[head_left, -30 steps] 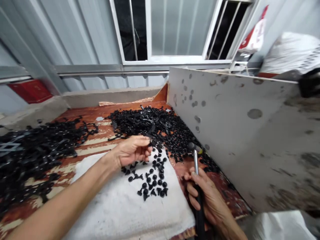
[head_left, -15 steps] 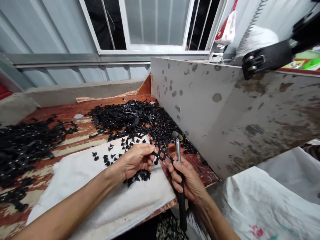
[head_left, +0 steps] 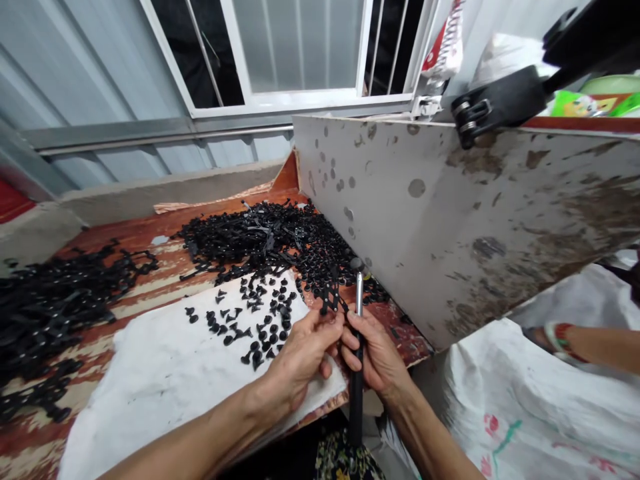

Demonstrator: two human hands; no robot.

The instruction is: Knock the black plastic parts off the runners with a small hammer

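My left hand (head_left: 305, 353) is closed, pinching the lower end of a small black lattice linkage (head_left: 331, 297) with pale rivets. My right hand (head_left: 377, 357) is wrapped round a rod-like tool (head_left: 355, 407) with a long black handle and a bright metal shaft pointing up. Its fingertips meet the linkage's right side, close against my left fingers. Loose black pegs (head_left: 257, 327) with round heads lie on a white cloth (head_left: 165, 373) left of my hands. Behind the linkage spreads a heap of black parts (head_left: 265, 230). My fingers partly hide the linkage's lower end.
Another black pile (head_left: 65, 300) covers the left of the worn wooden table (head_left: 140, 283). A stained grey board (head_left: 425, 220) stands along the right side. White sacks (head_left: 530, 400) and another person's forearm (head_left: 600, 347) are at the right. A black clamp arm (head_left: 500, 100) hangs over the board.
My left hand has moved right, up to my right hand, and the linkage has drawn in narrower and taller. Another person's forearm has appeared at the right. The view has shifted slightly.
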